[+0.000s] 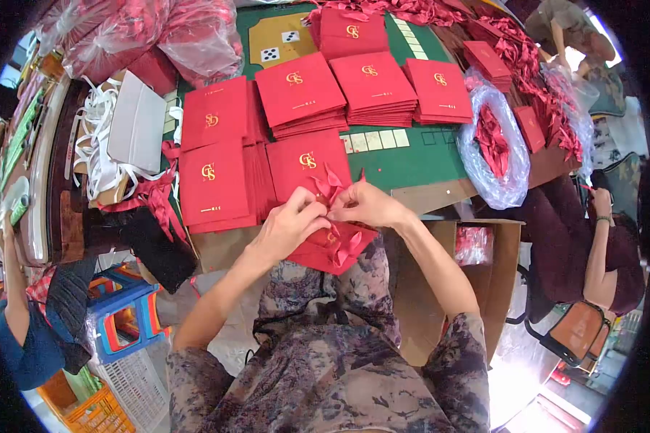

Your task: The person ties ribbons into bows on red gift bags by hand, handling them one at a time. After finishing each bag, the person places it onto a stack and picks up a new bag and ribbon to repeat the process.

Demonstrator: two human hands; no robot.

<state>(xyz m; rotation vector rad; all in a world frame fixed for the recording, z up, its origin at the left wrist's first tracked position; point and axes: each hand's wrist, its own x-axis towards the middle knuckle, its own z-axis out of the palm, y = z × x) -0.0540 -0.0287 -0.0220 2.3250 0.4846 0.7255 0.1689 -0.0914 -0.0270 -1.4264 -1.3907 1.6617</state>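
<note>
Both hands meet over red ribbon at the table's front edge. My left hand [294, 222] is closed, its fingertips pinching the ribbon [330, 184] from the left. Opposite it, my right hand [367, 205] pinches the same ribbon, thumb and fingers together. Under them lie red bags [318, 258] with a ribbon bow [347, 245], reaching over the edge towards my lap. Just behind the hands is a red bag with gold letters [307, 159]. The knot between my fingertips is too small to make out.
Stacks of red bags [300, 86] stand behind and to the left on the green table [426, 155]. A plastic bag of red ribbon [492, 144] lies right, white bags [136, 123] left. Below is a cardboard box [502, 274]. Other people sit at both sides.
</note>
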